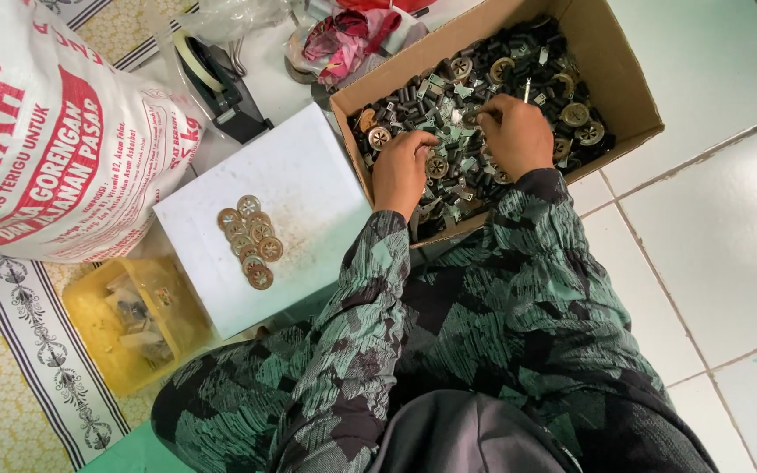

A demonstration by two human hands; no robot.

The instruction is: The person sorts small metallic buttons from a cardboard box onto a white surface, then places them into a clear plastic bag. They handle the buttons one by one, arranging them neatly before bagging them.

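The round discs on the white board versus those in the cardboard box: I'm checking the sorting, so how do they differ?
The discs on the white board lie alone in a tight cluster; the discs in the cardboard box are scattered among dark small parts. Neither hand touches the board's discs; the left hand and right hand dig in the box. Both sets are round and metallic.

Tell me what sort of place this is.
Probably a home or small workshop floor used for hand-sorting parts. Both hands, left hand and right hand, dig in a cardboard box of small dark parts; round discs lie on a white board beside a printed sack.
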